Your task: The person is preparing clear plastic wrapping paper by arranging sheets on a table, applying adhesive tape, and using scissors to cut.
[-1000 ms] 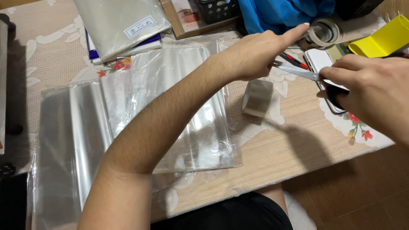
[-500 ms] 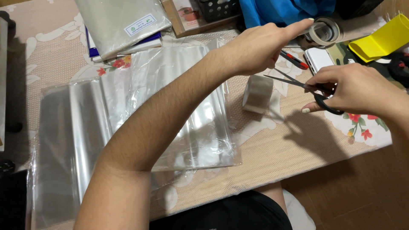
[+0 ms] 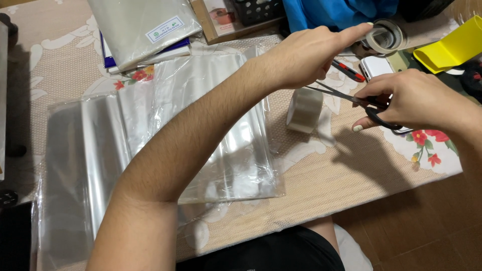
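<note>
— Why is the left hand (image 3: 306,57) raised like that above the roll of clear tape (image 3: 304,110)?

— It seems to pinch a strip of tape pulled up from the roll, fingers closed and forefinger pointing out, so the strip is taut. The right hand (image 3: 414,100) grips black-handled scissors (image 3: 359,103), blades pointing at the strip just under the left hand.

— And the roll?

— It hangs or stands just beside the clear plastic sleeves (image 3: 150,145) spread on the beige lace tablecloth (image 3: 326,175).

— Around them?

— A yellow plastic tray (image 3: 449,50), another tape roll (image 3: 386,35), blue cloth (image 3: 336,12), and a wooden floor (image 3: 432,226).
</note>
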